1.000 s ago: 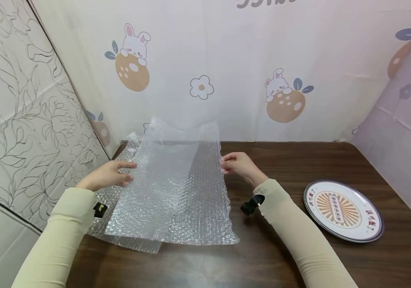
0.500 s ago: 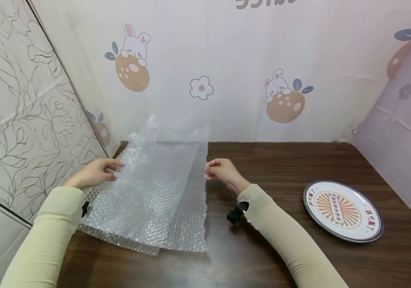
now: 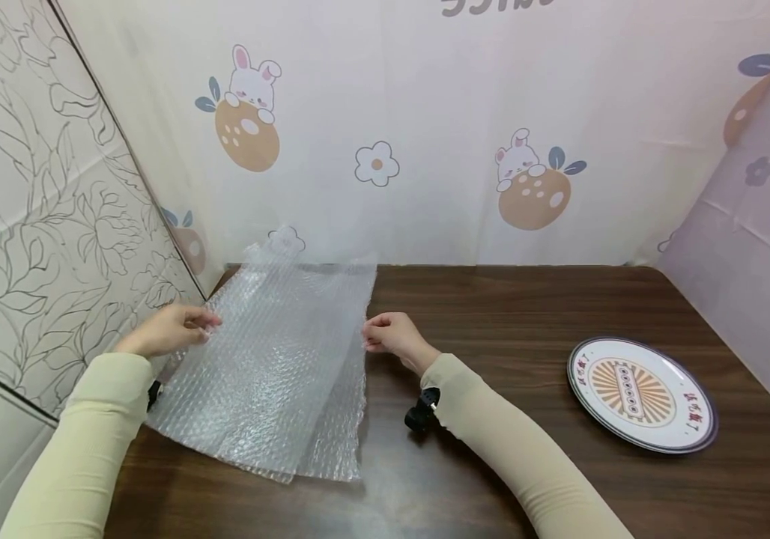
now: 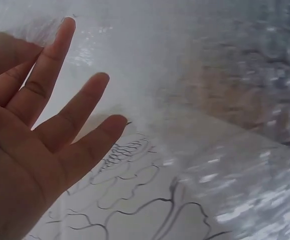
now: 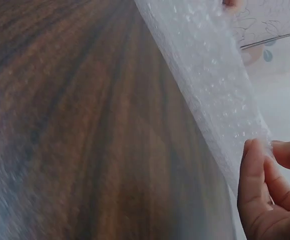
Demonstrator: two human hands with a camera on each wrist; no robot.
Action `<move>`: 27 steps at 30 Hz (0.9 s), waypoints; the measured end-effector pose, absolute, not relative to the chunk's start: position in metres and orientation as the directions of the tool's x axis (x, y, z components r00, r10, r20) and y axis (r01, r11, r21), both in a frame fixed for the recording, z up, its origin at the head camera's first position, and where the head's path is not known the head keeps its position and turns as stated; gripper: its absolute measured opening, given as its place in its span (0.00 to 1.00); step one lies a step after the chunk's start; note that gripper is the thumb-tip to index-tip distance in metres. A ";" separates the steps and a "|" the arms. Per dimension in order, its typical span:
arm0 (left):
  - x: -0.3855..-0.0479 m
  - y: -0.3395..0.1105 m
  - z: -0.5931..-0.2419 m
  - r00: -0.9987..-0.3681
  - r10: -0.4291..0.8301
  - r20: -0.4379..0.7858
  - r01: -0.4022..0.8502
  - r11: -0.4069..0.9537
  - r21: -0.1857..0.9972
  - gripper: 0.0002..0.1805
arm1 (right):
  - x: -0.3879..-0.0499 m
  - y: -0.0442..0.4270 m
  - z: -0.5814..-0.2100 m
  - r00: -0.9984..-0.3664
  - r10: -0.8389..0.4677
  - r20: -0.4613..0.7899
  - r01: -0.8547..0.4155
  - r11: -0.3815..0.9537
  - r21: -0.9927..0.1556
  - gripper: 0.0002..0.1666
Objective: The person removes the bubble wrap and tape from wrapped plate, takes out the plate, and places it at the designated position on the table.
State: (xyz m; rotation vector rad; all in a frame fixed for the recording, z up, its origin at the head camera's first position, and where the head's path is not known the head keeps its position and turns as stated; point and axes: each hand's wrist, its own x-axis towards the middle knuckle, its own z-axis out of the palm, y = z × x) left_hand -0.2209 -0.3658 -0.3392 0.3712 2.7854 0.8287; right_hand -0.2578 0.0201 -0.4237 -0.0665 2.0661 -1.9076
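Note:
A clear sheet of bubble wrap (image 3: 270, 367) lies in loose, overlapping layers at the left, its far end raised against the curtain. My left hand (image 3: 169, 329) is at its left edge; the left wrist view has thumb and index finger (image 4: 59, 45) pinching the film while the other fingers spread out. On the opposite edge my right hand (image 3: 395, 338) pinches the wrap between thumb and fingertips, also plain in the right wrist view, where the bubble wrap (image 5: 210, 75) stretches away from the fingers (image 5: 253, 165). Its layers shift against each other near the front.
A white round plate (image 3: 641, 397) with a printed sunburst and a dark rim sits on the right of the brown wooden table (image 3: 493, 307). Behind hangs a rabbit-print curtain (image 3: 439, 187). A floral panel (image 3: 88, 209) borders the left side.
Both hands have moved left, the right one farther and slightly nearer me. The right edge of the bubble wrap came left with it, and the sheet sank lower.

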 end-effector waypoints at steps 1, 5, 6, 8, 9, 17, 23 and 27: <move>-0.221 -0.367 -0.340 -0.947 0.296 -0.124 0.181 0.811 0.557 0.21 | -0.257 0.019 -0.425 -0.946 -0.249 -0.208 0.187 0.106 -0.977 0.09; -0.220 -0.370 -0.343 -0.955 0.280 -0.099 0.189 0.829 0.527 0.20 | -0.255 0.015 -0.428 -0.946 -0.238 -0.221 0.197 0.121 -0.973 0.09; -0.220 -0.370 -0.344 -0.958 0.271 -0.098 0.183 0.836 0.518 0.20 | -0.255 0.015 -0.429 -0.945 -0.239 -0.224 0.199 0.123 -0.972 0.08; -0.220 -0.371 -0.345 -0.960 0.261 -0.099 0.176 0.842 0.510 0.20 | -0.253 0.013 -0.430 -0.942 -0.245 -0.230 0.205 0.124 -0.971 0.09; -0.220 -0.372 -0.347 -0.960 0.260 -0.102 0.174 0.843 0.509 0.20 | -0.252 0.012 -0.430 -0.938 -0.251 -0.238 0.213 0.122 -0.969 0.09; -0.221 -0.378 -0.358 -0.945 0.281 -0.167 0.145 0.817 0.558 0.22 | -0.248 0.007 -0.434 -0.890 -0.347 -0.296 0.271 0.121 -0.955 0.13; -0.221 -0.378 -0.364 -0.940 0.291 -0.176 0.149 0.818 0.555 0.23 | -0.247 0.007 -0.435 -0.894 -0.349 -0.282 0.259 0.110 -0.959 0.16; -0.219 -0.378 -0.363 -0.941 0.285 -0.183 0.142 0.822 0.551 0.23 | -0.247 0.007 -0.435 -0.895 -0.355 -0.270 0.247 0.111 -0.963 0.16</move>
